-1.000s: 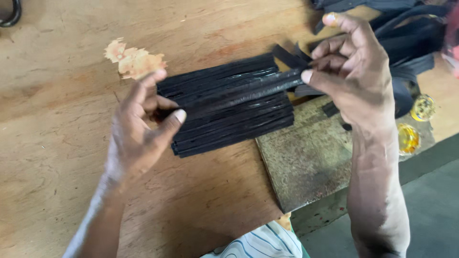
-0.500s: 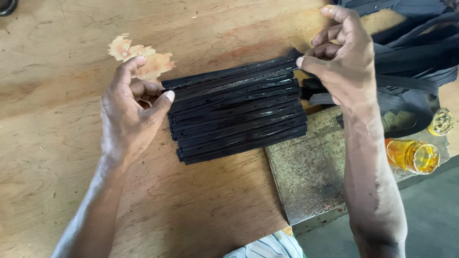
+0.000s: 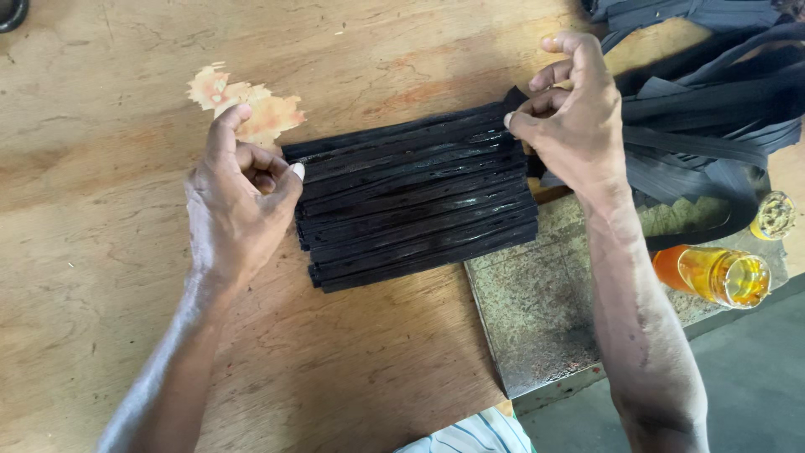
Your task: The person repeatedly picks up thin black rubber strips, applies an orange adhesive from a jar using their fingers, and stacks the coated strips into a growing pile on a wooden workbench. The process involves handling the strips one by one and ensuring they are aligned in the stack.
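Far left, on bare wooden tabletop (image 3: 101,252): left hand (image 3: 239,205) resting knuckles-up, fingers curled loosely toward the palm, thumb raised and apart from them, clamped on nothing. Index fingertip set against the left ends of the black strips (image 3: 415,201), just beside a torn orange paper scrap (image 3: 251,105). Centre: strips lying flat, side by side in a neat row, slanting slightly up to the right, right ends over the edge of a worn stone slab (image 3: 545,310). Right: right hand (image 3: 574,122) at the upper right corner of the row, thumb and forefinger pinched together on the end of the topmost strip, remaining fingers arched and spread above. Beyond: heap of dark straps (image 3: 704,101); farther right, amber bottle (image 3: 713,275) lying on its side.
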